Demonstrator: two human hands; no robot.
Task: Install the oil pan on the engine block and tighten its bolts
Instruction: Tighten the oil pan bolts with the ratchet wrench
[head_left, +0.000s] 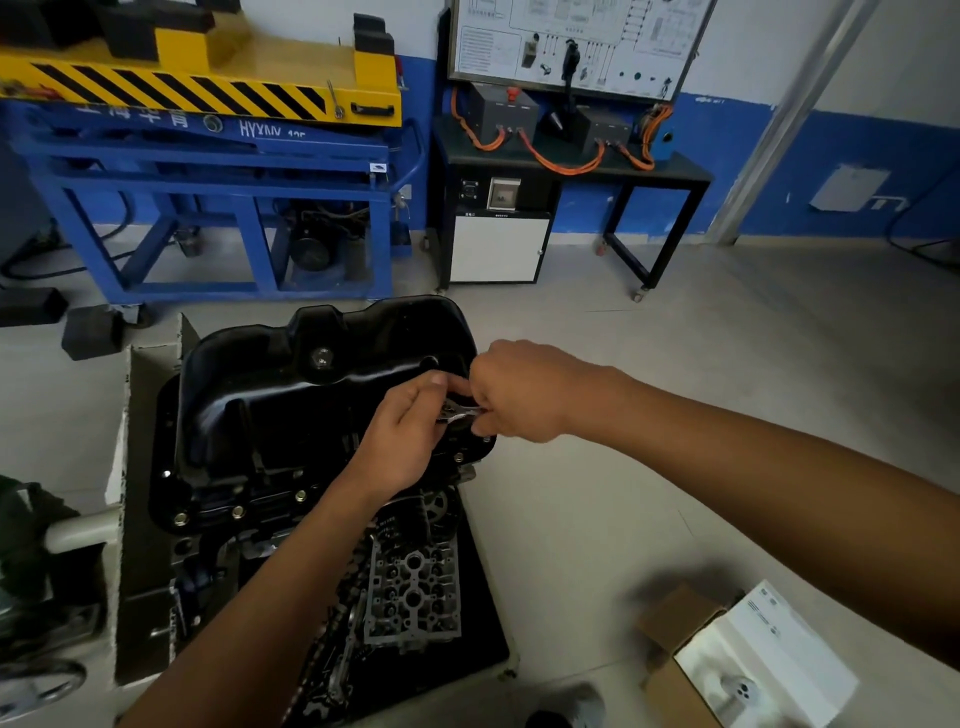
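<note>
Two grips: left hand (410, 436), right hand (519, 389) pinch metal tool (460, 411) | above oil pan (291, 395) right rim

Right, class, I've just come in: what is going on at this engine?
A person is fitting the black oil pan, which sits on the engine. The left hand and right hand both grip a small metal tool, likely a wrench, over the pan's right flange. Several bolts sit in the near flange; whether they are tight cannot be told.
</note>
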